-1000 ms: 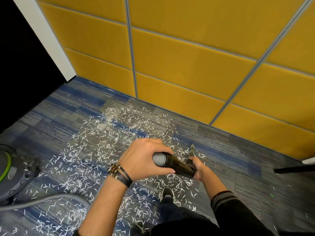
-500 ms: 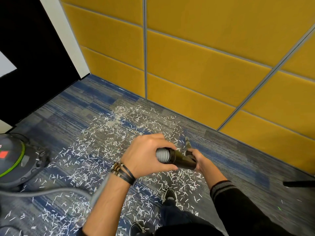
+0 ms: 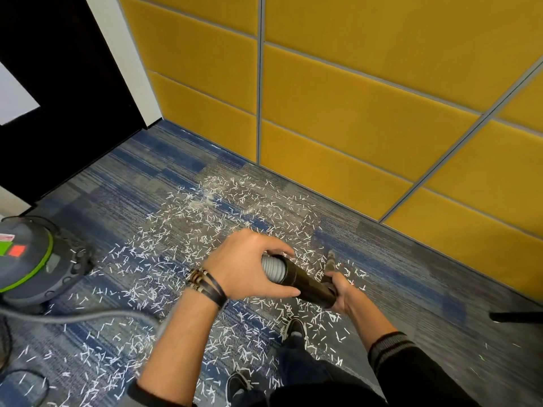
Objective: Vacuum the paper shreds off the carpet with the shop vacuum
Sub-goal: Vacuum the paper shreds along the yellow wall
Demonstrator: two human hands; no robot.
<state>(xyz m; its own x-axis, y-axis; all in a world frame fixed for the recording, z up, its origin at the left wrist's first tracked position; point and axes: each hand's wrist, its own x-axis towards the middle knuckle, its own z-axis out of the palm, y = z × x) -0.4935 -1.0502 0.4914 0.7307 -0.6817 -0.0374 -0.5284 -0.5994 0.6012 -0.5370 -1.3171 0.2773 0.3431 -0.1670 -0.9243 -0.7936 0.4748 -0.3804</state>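
From the head view, your gaze had swung left over the last second, bringing the shop vacuum (image 3: 32, 259) further into frame; your left hand (image 3: 249, 265) stayed wrapped round the end of the grey hose (image 3: 271, 269) and your right hand (image 3: 339, 293) kept gripping the black wand (image 3: 307, 284). Paper shreds (image 3: 182, 230) still lay thick across the carpet (image 3: 411, 274), so cleaning had probably barely begun. Red and green stickers (image 3: 17, 251) on the vacuum showed no legible writing.
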